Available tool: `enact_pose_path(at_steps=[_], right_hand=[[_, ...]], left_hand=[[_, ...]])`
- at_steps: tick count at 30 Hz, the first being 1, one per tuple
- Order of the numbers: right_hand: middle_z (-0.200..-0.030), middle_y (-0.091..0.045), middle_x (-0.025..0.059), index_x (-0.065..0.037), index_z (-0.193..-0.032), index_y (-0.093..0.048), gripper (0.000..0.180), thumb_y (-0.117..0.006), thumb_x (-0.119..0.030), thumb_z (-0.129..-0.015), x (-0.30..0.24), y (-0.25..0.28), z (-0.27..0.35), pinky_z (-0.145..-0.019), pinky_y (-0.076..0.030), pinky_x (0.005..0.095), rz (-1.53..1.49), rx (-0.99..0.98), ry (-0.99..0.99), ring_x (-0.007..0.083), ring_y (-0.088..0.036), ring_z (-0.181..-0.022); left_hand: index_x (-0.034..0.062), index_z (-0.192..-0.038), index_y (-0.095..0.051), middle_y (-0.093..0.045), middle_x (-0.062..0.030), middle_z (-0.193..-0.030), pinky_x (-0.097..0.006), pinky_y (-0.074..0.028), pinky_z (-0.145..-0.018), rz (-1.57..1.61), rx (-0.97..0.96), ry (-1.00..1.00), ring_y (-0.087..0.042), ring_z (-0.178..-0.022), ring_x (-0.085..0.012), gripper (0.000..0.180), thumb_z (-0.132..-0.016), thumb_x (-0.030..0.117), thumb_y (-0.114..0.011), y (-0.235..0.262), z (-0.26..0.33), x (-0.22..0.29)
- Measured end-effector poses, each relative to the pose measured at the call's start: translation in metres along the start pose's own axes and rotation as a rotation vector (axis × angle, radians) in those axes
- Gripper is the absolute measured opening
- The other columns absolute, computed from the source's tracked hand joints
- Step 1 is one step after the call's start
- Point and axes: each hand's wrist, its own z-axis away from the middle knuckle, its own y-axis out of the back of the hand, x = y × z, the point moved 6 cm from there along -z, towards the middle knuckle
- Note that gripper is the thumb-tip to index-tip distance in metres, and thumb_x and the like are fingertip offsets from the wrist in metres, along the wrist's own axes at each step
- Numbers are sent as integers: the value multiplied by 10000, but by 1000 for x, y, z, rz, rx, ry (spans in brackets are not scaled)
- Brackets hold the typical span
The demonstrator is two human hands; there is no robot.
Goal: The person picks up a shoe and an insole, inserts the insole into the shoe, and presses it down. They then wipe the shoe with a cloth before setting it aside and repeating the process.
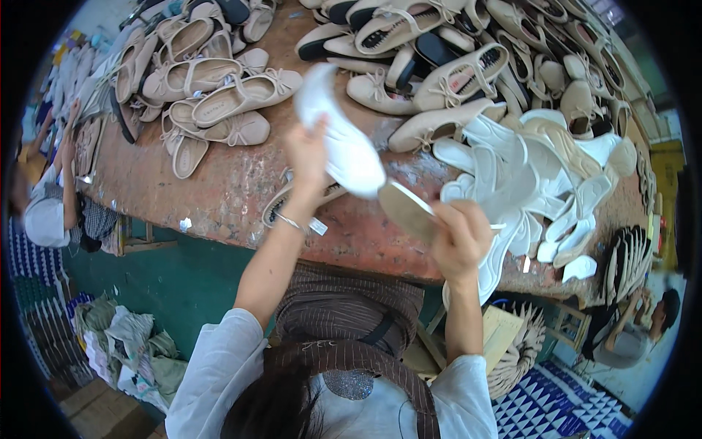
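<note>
My left hand point(307, 157), a bracelet on its wrist, is closed on a white insole point(349, 155) held above the table. The insole's upper end is smeared by motion. Between the fingers of my right hand point(464, 235) is a beige insole point(406, 211) with a pale edge, its tip close to the lower end of the white one. Whether the two touch I cannot tell. A beige shoe point(273, 208) lies on the table, partly hidden beneath my left forearm. Beside my right hand spreads a loose heap of white insoles point(486, 164).
The worn reddish table point(219, 194) curves around in front of me. Beige bow shoes point(241, 99) are piled at the far left, more shoes point(453, 77) at the far right. A person in a white cap point(45, 222) is at left; another person point(635, 333) is at right.
</note>
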Motion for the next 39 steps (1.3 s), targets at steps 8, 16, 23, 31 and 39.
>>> enact_pose_path(at_steps=[8, 16, 23, 31, 39], right_hand=[[-1547, -322, 288, 12, -1507, -362, 588, -581, -175, -995, 99, 26, -20, -1193, -200, 477, 563, 160, -305, 427, -308, -1439], [-1167, -652, 227, 60, -1438, -383, 519, -481, -267, -1046, -3, -94, 58, -1035, -462, 450, -1500, -247, -1121, 352, -603, -1193], [-1016, -565, 76, 48, -1450, -359, 580, -580, -241, -999, 26, -73, 112, -824, -582, 420, -1587, 61, -1362, 182, -595, -860], [-1100, -582, 97, 13, -1534, -270, 596, -494, -260, -1054, 16, -43, 88, -830, -523, 327, -651, -465, -937, 205, -628, -978], [-1162, -605, 133, -38, -1287, -627, 476, -694, -115, -822, -30, -53, 49, -865, -467, 439, 226, -598, -122, 320, -551, -970]], left_hand=[[53, -1043, -674, -589, 72, -758, -224, -447, -550, 224, -332, 36, -515, -641, -24, 239, -1029, 273, -581, -4, 70, 18], [15, -1185, -637, -695, -126, -861, -404, -518, -671, -238, -719, -106, -682, -734, -293, 369, -1052, 313, -466, -14, 162, 36], [68, -867, -640, -619, -63, -963, -431, -416, -857, -1105, -145, -577, -570, -976, -295, 147, -810, 176, -723, 69, 120, 20], [91, -829, -663, -635, 5, -902, -388, -400, -830, -907, -467, -821, -583, -871, -205, 53, -788, 71, -689, 90, 136, 16], [37, -1109, -700, -595, -110, -1138, -356, -485, -804, -796, -71, -587, -596, -975, -246, 441, -692, 63, -841, 149, 149, 9]])
